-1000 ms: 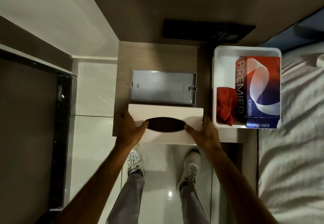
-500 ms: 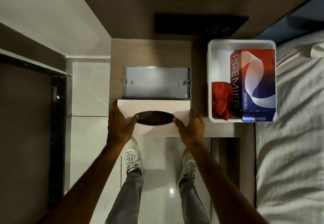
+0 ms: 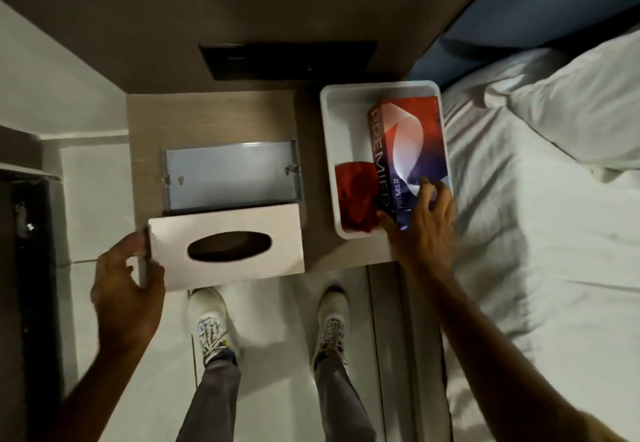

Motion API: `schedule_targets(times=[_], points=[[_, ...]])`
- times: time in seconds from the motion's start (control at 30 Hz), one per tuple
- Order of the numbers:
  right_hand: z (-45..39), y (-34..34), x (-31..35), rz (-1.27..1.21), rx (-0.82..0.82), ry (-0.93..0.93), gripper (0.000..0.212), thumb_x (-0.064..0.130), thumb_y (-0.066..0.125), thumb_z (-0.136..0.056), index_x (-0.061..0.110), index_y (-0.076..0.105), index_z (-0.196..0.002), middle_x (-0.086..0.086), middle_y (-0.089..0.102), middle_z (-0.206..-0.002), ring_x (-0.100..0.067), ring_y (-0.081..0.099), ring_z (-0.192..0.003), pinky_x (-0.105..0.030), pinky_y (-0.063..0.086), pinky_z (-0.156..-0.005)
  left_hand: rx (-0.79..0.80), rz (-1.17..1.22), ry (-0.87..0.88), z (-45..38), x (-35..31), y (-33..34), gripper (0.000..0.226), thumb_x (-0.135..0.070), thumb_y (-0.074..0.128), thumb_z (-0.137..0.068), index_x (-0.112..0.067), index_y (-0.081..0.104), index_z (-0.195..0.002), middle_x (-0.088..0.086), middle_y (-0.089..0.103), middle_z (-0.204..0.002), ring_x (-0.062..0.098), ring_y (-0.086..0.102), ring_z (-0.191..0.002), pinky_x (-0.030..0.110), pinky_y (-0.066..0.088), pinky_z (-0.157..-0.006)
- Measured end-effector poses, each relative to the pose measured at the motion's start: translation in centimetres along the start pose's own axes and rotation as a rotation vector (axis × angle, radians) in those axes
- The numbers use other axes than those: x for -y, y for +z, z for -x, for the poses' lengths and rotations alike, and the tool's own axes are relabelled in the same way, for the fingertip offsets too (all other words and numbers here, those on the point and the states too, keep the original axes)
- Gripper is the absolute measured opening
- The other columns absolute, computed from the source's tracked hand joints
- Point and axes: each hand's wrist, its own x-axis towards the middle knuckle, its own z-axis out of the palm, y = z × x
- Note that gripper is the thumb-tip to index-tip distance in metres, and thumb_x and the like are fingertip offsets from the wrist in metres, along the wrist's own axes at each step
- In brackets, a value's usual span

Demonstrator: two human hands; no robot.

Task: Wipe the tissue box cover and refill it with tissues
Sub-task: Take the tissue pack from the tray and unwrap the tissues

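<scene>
Just one cover [image 3: 227,246]; one tissue pack [image 3: 408,150]

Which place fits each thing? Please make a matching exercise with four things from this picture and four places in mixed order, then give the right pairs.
Things:
1. red cloth
2. white cover
3. PREMIER tissue box
4. clear base tray

Places:
A. on the table, behind the cover
B. right part of the white bin, under the right hand
C. near corner of the bin, left of the tissue box
D. front edge of the table, its left end in the left hand

Pairs: 1-C, 2-D, 3-B, 4-A
</scene>
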Motion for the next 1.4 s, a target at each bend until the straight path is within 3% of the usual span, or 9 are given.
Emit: schedule_targets(times=[0.1,0.27,0.37,0.5,0.73,0.87,1.1,1.27,1.4], points=[[-1.5,1.3,-1.7,0.100,0.130,-0.027,0.096,0.058,0.070,-0.083,0.022,0.021,-0.157,-0.014,0.019,-0.163,-0.036,0.017,-0.152,-0.053,0.025,-0.122,0.002,0.001,0.146,1.4,-3.0,1.0,0.047,-0.003,0.059,-0.093,-0.025,0.055,-0.134,0.018,0.058,-0.132,0.036,0.059,-0.117,0.036,0.049,-0.105],[-2.0,1.2,-2.4,0.057,0.095,-0.066,0.086,0.052,0.070,-0.084,0.025,0.027,-0.153,-0.010,0.029,-0.157,-0.036,0.027,-0.147,-0.055,0.038,-0.114,0.108,0.116,0.231,3.7,-10.6,4.4,0.038,0.013,0.056,-0.088,-0.003,0.067,-0.121,0.018,0.065,-0.119,0.029,0.064,-0.106,0.013,0.046,-0.091],[-1.8,-0.1,-2.9,0.105,0.154,-0.121,0.062,0.038,0.060,-0.095,0.020,0.038,-0.149,-0.010,0.036,-0.157,-0.035,0.039,-0.143,-0.055,0.049,-0.103,0.336,0.278,0.172,4.7,-15.3,6.6,0.028,0.010,0.054,-0.092,-0.002,0.069,-0.113,0.010,0.071,-0.112,0.027,0.069,-0.103,0.017,0.052,-0.084],[-1.5,-2.8,-3.8,0.174,0.026,-0.313,0.018,0.020,0.054,-0.099,0.016,0.065,-0.114,-0.006,0.068,-0.119,-0.031,0.067,-0.106,-0.043,0.055,-0.083,0.446,0.351,0.229,6.5,-20.8,9.8,0.023,-0.002,0.059,-0.094,-0.006,0.069,-0.115,0.006,0.072,-0.111,0.019,0.071,-0.098,0.036,0.060,-0.088],[-3.1,-8.0,-3.6,0.088,-0.226,-0.653,0.027,0.031,0.050,-0.098,0.019,0.063,-0.119,-0.002,0.072,-0.110,-0.026,0.060,-0.111,-0.038,0.038,-0.106,0.350,0.151,0.302,8.3,-30.3,16.2,0.098,-0.055,0.080,-0.072,-0.016,0.036,-0.151,0.012,0.044,-0.144,0.028,0.051,-0.128,0.041,0.053,-0.100],[-3.7,-10.0,-3.8,0.096,-0.207,-0.744,0.035,0.025,0.057,-0.090,0.017,0.064,-0.123,-0.004,0.072,-0.120,-0.027,0.059,-0.120,-0.041,0.039,-0.106,0.180,-0.006,0.264,7.8,-32.9,16.4,0.080,-0.051,0.074,-0.080,-0.013,0.044,-0.144,0.011,0.052,-0.138,0.028,0.055,-0.124,0.043,0.055,-0.097],[-4.5,-9.9,-4.6,-0.025,-0.286,-0.549,0.042,0.041,0.049,-0.098,0.015,0.057,-0.131,-0.009,0.065,-0.123,-0.030,0.059,-0.115,-0.043,0.044,-0.100,0.110,-0.033,0.454,7.7,-33.8,14.0,0.038,-0.024,0.048,-0.101,-0.017,0.055,-0.137,0.008,0.068,-0.122,0.026,0.069,-0.104,0.041,0.061,-0.088],[-3.2,-8.9,-5.4,-0.009,-0.199,-0.343,0.072,0.030,0.066,-0.090,0.020,0.034,-0.154,-0.011,0.039,-0.153,-0.029,0.039,-0.140,-0.042,0.033,-0.117,0.123,0.023,0.423,7.2,-33.9,13.6,0.054,-0.013,0.057,-0.097,-0.021,0.039,-0.147,0.009,0.073,-0.106,0.021,0.069,-0.079,0.031,0.062,-0.073],[-2.8,-8.6,-6.7,-0.261,-0.316,-0.248,0.054,0.018,0.060,-0.094,0.013,0.044,-0.146,-0.010,0.046,-0.144,-0.024,0.049,-0.127,-0.039,0.053,-0.098,0.128,0.062,0.486,7.1,-33.5,13.7,0.059,-0.006,0.065,-0.091,-0.026,0.032,-0.136,0.008,0.070,-0.091,0.010,0.057,-0.062,0.018,0.050,-0.056]])
